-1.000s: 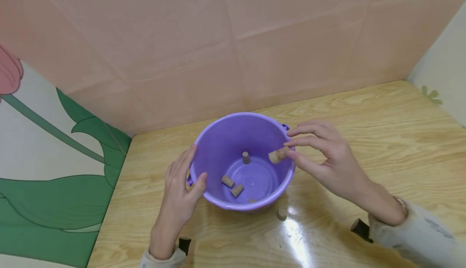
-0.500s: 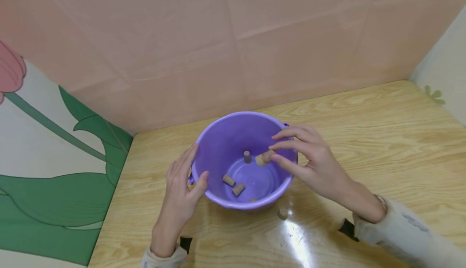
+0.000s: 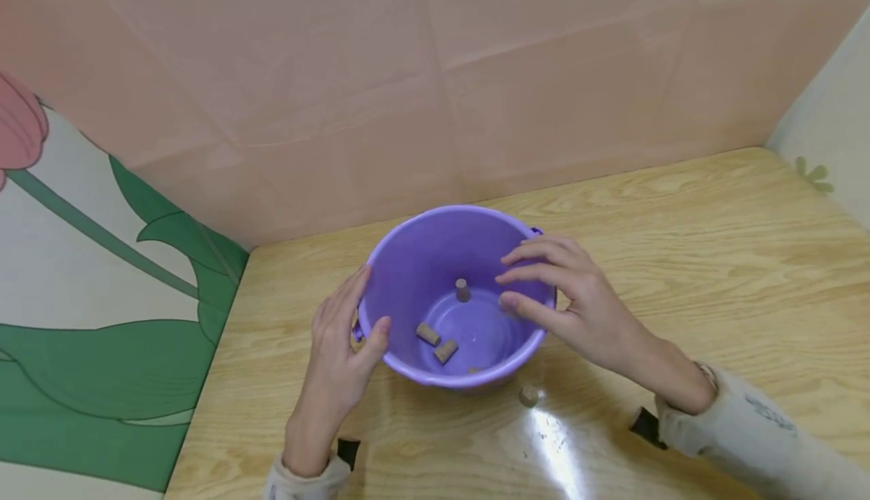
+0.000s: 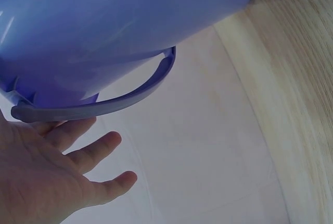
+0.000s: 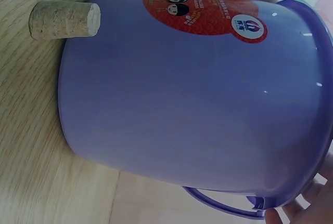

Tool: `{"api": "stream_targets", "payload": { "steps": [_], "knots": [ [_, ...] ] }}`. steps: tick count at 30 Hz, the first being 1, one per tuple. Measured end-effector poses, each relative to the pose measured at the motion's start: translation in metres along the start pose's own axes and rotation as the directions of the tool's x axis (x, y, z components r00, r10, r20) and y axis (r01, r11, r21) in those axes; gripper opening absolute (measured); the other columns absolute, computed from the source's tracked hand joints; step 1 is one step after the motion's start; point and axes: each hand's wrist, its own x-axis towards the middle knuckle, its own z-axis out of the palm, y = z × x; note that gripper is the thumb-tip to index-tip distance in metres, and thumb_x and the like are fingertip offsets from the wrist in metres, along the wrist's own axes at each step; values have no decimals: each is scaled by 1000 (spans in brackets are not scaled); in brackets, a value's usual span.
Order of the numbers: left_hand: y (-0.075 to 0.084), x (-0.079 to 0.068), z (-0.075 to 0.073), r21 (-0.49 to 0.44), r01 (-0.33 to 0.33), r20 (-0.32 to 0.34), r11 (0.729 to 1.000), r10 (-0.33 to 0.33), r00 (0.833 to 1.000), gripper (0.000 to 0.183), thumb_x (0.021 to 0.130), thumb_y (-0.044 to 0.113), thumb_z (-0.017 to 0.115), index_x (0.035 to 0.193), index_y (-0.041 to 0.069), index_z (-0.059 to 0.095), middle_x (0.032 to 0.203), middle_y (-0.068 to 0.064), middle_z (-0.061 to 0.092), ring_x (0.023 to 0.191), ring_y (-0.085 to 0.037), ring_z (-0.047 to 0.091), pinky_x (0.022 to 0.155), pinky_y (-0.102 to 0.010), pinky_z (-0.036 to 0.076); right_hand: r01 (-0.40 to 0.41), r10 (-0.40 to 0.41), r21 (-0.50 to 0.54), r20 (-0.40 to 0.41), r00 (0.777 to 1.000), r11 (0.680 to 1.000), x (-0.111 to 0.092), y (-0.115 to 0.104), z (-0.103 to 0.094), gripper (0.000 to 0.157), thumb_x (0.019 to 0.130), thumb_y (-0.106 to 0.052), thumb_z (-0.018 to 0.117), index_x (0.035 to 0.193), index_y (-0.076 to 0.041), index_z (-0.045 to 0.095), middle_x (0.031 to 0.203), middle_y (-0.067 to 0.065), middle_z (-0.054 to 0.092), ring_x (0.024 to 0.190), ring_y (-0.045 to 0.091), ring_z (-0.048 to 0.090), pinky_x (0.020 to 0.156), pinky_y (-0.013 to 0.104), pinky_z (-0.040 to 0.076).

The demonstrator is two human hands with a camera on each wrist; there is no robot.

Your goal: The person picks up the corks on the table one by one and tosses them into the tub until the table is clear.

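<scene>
A purple plastic bucket stands on the table with several corks inside. One cork is upright on the bucket floor, and two others, including this cork, lie on their sides. My left hand rests at the left rim, its thumb just over the edge; in the left wrist view its fingers are spread beside the bucket's handle. Over the right side of the opening is my right hand, fingers parted and holding nothing. Outside, a cork stands on end close to the bucket's near side.
The wood-grain table meets a pink-covered wall behind the bucket. A panel with painted green leaves borders it on the left. A red label is stuck on the bucket's outside.
My right hand has moved left over the bucket and let go of the cork it pinched; its fingers are now apart. My left hand has stayed at the rim.
</scene>
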Motion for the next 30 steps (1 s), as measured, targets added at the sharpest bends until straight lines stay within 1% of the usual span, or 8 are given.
{"api": "stream_targets", "payload": {
  "steps": [3,5,10,13,17,20,26,30],
  "knots": [
    [0,0,1,-5,-6,-6,1000,6,1000,62,88,33,54,144,24,29,147,1,34,136,-23,30,108,-59,12,-2,2,-9,0,1000,1000,-1,0,0,31,72,-10,74,101,-22,69,112,-4,61,117,23,45,108,34,25],
    [0,0,1,-8,-8,-6,1000,8,1000,62,88,33,54,144,23,29,147,0,34,136,-23,31,109,-58,12,4,-4,-15,-14,1000,1000,-3,0,-1,31,73,-9,73,102,-20,69,113,-2,61,117,23,45,107,33,26],
    [1,-1,1,-9,-3,-1,1000,3,1000,61,88,33,53,144,25,29,147,2,34,136,-21,31,109,-58,12,19,-20,-5,-86,996,1000,-8,0,-6,29,75,-3,69,103,-11,68,114,8,60,116,20,46,103,27,30],
    [1,-1,2,-16,-16,-11,1000,16,1000,61,88,33,54,144,25,30,146,3,35,135,-20,33,108,-56,16,24,-23,7,-124,992,1000,-11,1,-12,27,77,-2,67,103,-8,68,113,11,60,115,18,47,100,24,32],
    [0,0,2,-21,-49,-45,999,48,998,62,86,31,54,143,21,32,145,1,39,134,-20,35,107,-52,20,34,-32,11,-149,988,999,-16,4,-17,24,79,-5,66,103,-7,68,112,12,61,112,17,49,98,23,35],
    [-1,1,2,-16,-61,-62,998,60,996,62,85,30,55,142,19,34,144,-1,40,133,-22,37,107,-52,21,39,-37,11,-166,985,999,-20,6,-20,23,79,-7,67,102,-6,68,110,12,61,111,16,49,98,21,35],
    [-1,-1,2,-15,-39,-34,999,39,999,62,87,32,54,143,22,32,146,0,37,134,-22,34,108,-55,18,30,-27,17,-184,983,999,-27,10,-24,20,80,-6,67,99,-4,69,109,11,61,112,15,50,98,19,36],
    [0,-1,1,-18,-34,-30,999,33,999,61,87,32,54,143,23,31,146,0,37,134,-22,34,108,-56,17,21,-17,19,-190,982,1000,-30,11,-26,20,79,-5,67,99,-2,68,108,10,61,112,15,50,97,18,37]
  ]
}}
